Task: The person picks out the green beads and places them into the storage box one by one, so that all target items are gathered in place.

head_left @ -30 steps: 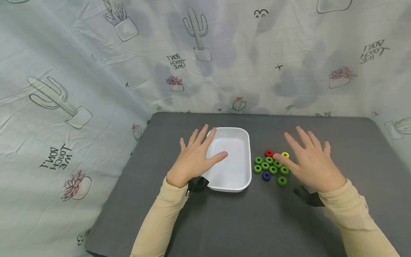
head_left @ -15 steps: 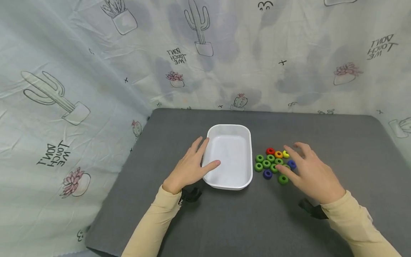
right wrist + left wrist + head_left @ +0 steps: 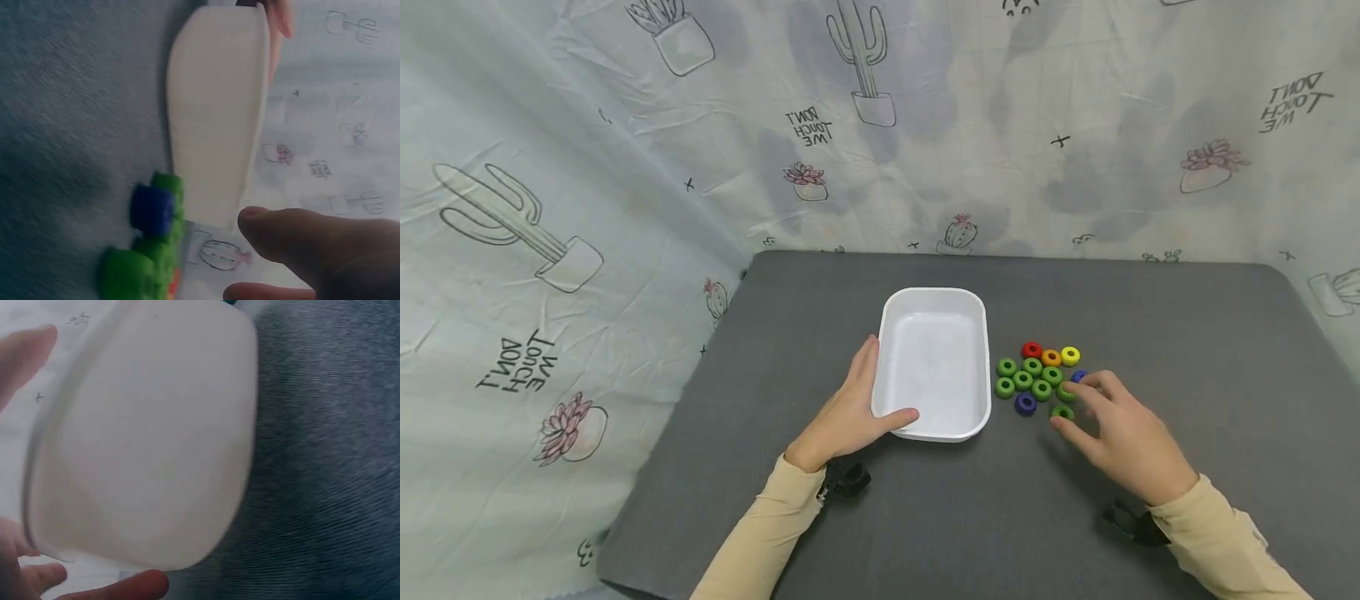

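Observation:
A white rectangular tray (image 3: 932,367) lies on the grey table, its inside bare. My left hand (image 3: 844,408) is at its left side, fingers straight along the outer wall and thumb reaching over the near-left corner. Whether it touches the rim is unclear. In the left wrist view the tray (image 3: 150,425) fills the space between thumb and fingers. My right hand (image 3: 1123,437) hovers at the near right of the small rings, thumb and index finger apart around a green ring (image 3: 1062,412). Behind its fingers a blue ring (image 3: 1079,377) and another green ring (image 3: 1064,392) are partly hidden.
Right of the tray sit several more green rings (image 3: 1022,381), with a blue ring (image 3: 1026,404) before them. A red ring (image 3: 1032,350), an orange ring (image 3: 1051,357) and a yellow ring (image 3: 1070,357) line the back. A printed curtain (image 3: 925,167) hangs behind the table (image 3: 820,283).
My left hand has come down to the tray's left side, its fingers moving off the inside. My right hand has lowered toward the near green ring, narrowing its thumb-to-finger gap. The rings keep their places.

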`<action>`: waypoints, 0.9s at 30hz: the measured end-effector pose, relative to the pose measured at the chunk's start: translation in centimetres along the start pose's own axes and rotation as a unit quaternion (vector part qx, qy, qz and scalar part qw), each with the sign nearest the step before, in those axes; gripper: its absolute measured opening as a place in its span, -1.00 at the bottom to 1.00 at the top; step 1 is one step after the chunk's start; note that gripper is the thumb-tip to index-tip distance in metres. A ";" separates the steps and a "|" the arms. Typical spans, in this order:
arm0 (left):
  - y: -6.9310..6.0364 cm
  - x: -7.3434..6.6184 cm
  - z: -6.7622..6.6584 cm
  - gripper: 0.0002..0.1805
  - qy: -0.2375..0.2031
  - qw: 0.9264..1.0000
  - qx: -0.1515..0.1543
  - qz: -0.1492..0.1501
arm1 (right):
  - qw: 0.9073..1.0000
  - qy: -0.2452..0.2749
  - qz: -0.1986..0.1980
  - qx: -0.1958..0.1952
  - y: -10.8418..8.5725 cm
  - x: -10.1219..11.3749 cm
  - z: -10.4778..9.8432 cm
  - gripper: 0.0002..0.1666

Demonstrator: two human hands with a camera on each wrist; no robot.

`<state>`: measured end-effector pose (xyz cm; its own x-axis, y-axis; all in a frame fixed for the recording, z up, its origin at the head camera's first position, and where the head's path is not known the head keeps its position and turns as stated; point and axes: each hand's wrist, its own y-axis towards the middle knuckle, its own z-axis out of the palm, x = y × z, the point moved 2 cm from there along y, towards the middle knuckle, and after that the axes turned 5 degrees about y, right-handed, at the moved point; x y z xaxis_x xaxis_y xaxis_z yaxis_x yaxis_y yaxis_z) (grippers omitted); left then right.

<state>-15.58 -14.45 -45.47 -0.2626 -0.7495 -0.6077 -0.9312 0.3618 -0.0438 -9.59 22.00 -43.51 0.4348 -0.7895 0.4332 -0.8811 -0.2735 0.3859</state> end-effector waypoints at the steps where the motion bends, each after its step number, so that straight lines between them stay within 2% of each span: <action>1: 0.0 0.0 0.1 0.39 0.001 1.000 0.000 -0.001 | 1.000 0.001 -0.001 0.000 -0.1 -0.1 0.2 -0.48; 18: 0.0 0.5 1.1 0.52 -0.011 1.000 -0.012 -0.003 | 1.000 0.010 -0.011 -0.018 -0.8 -1.7 2.4 -0.52; 24: 0.1 0.6 1.3 0.54 -0.027 0.999 -0.018 0.014 | 1.000 0.008 0.006 -0.010 -1.0 -1.9 2.5 -0.58; 27: 0.1 0.6 1.3 0.54 -0.028 0.999 -0.018 0.013 | 1.000 0.007 0.015 -0.006 -1.1 -2.0 2.5 -0.59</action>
<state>-15.50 -14.12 -46.91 -0.2728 -0.7076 -0.6518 -0.9333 0.3590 0.0009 -9.94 22.53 -46.89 0.4109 -0.7890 0.4568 -0.8915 -0.2427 0.3825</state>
